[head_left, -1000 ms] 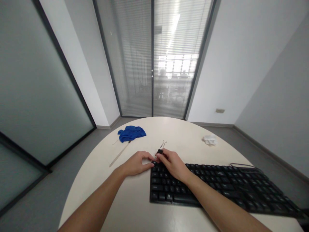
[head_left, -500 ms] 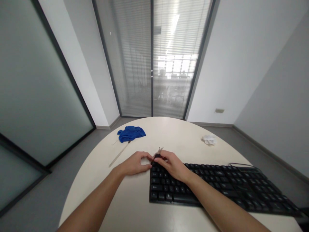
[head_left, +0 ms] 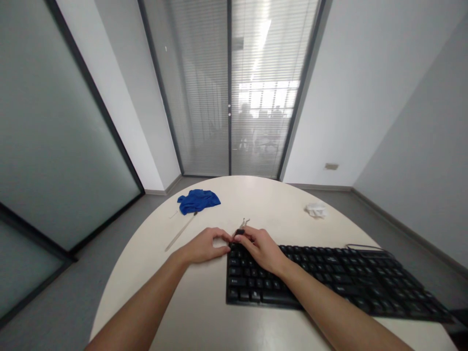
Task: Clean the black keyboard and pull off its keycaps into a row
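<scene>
A black keyboard [head_left: 340,275] lies on the table under my right forearm. My right hand [head_left: 263,248] is above its upper left part, thumb and fingers pinched on a small dark piece with two thin wire prongs pointing away from me, which looks like a wire keycap puller [head_left: 240,232]. Whether a loose keycap sits in it, I cannot tell. My left hand [head_left: 208,245] is at the keyboard's upper left corner, its thumb and index finger curved in against that corner. The index fingertip is close to the puller. My fingers partly hide both the puller and the nearby keys.
A crumpled blue cloth [head_left: 199,201] lies at the back left of the round white table [head_left: 252,195]. Beside it rests a thin pale stick [head_left: 181,233] with a dark tip, like a slim brush. Crumpled white tissue [head_left: 316,210] is at the back right. The keyboard's cable [head_left: 365,245] loops behind it.
The puller's prongs have shifted slightly up and to the right in my right hand. My left hand stays almost in place. The whole view has moved a little.
</scene>
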The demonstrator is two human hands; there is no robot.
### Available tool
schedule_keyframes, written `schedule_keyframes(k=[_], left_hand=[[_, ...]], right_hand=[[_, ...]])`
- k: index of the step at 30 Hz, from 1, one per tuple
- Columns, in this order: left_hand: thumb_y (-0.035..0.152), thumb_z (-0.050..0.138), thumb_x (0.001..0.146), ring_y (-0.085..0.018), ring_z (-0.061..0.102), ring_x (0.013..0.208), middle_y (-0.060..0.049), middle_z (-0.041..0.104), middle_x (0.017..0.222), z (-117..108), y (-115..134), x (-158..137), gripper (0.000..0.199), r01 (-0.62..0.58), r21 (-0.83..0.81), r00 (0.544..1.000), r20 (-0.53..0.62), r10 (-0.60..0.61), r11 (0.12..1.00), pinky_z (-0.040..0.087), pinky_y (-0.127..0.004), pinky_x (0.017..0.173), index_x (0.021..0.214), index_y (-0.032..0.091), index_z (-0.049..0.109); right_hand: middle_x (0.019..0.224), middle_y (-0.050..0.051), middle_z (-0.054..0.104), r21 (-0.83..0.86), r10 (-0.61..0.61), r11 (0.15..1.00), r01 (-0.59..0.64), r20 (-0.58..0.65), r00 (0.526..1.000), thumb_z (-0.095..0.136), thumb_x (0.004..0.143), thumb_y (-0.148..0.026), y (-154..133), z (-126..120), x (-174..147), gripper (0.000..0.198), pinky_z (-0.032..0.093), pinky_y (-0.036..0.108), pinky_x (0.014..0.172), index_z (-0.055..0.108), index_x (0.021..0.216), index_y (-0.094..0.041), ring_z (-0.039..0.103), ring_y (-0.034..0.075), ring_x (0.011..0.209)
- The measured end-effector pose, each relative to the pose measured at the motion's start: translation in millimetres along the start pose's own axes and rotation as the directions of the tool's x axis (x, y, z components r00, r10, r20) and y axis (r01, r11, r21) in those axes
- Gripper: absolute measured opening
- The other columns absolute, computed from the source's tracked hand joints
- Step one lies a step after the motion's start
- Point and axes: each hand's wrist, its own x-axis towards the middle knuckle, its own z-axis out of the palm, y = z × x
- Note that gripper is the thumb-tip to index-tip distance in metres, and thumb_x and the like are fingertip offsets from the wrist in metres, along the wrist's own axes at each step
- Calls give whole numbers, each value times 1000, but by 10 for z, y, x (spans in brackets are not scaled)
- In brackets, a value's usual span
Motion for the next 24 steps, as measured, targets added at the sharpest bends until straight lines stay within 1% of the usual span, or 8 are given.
schedule_keyframes(k=[4,6,9,12,14,16,18,24], left_hand=[[28,72,79,-21,66,97,-5,74,102,5,-36,-11,20,-9,13,1000,-13,10,1000,48,-32,93,96,19,73],[27,73,78,-21,64,99,-5,73,102,4,-52,-12,18,-54,18,998,-19,55,998,47,-32,94,94,19,72],[27,72,80,-20,62,102,-4,72,102,-10,-57,-6,13,-128,-6,992,17,128,992,45,-32,97,90,19,72],[28,72,80,-20,62,99,-4,71,99,-21,-70,-4,14,-99,6,995,29,99,995,46,-31,95,91,20,71],[29,72,80,-20,62,99,-4,71,99,-21,-95,-7,16,-74,11,997,33,74,997,46,-31,94,93,20,71],[31,73,80,-21,62,101,-5,71,103,-17,-128,-11,19,-72,-2,997,39,72,997,45,-32,96,95,20,71],[33,74,80,-21,62,104,-5,71,106,-11,-153,-14,22,-75,-13,996,39,75,997,45,-33,98,98,20,72],[32,72,81,-22,63,103,-5,72,106,8,-66,-11,22,-25,-12,1000,-6,25,1000,45,-34,99,100,20,73]], right_hand=[[70,-1,66,14,-15,1000,15,21,1000,51,98,-46,2,4,-6,33,39,25,60,68,88,-20,55,15,64],[73,0,68,2,-33,999,33,50,998,53,97,-45,-3,3,-11,31,41,25,62,68,88,-21,58,16,67],[78,0,70,-47,-71,996,76,99,992,53,98,-41,-33,-1,-20,26,42,26,65,67,88,-22,61,16,70],[81,0,71,-94,-111,988,123,124,986,51,99,-37,-84,1,-28,24,42,26,69,66,88,-22,63,17,73],[78,1,71,-120,-96,987,106,83,992,52,99,-37,-111,9,-33,25,42,26,68,66,85,-22,64,17,72],[74,1,71,-115,-32,993,29,-25,999,54,97,-39,-115,21,-35,26,42,27,66,66,82,-21,64,18,68],[71,1,71,-61,40,997,-48,-119,992,57,95,-41,-92,33,-32,26,42,27,62,67,81,-21,63,18,65],[75,2,73,105,92,992,-76,-149,985,60,92,-46,16,48,0,31,46,27,63,72,88,-18,64,18,68]])
